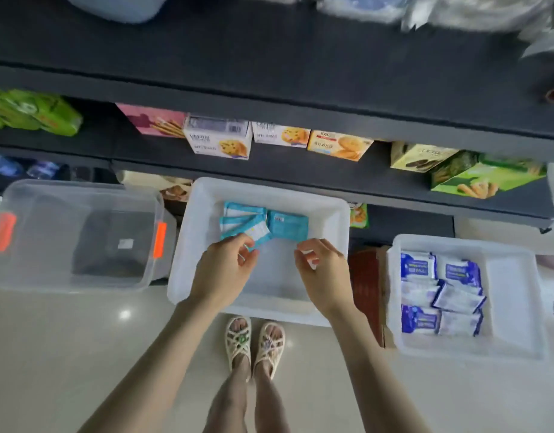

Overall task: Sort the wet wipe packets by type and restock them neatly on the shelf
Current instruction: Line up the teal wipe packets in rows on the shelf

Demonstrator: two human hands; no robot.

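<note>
Teal packets [263,221]: left hand [225,267] pinches the nearest; right hand [324,267] beside, grip unclear.

The camera rides on my head and looks almost straight down, tipped a little forward. Shelves [269,89] cross the top of the frame, blurred at the far edge. The floor [51,354] and my feet [254,342] fill the bottom. My forearms run up from the lower edge, close to the lens, to my left grip [222,270] and right grip [324,273] at the centre, over a white bin [341,214].
</note>
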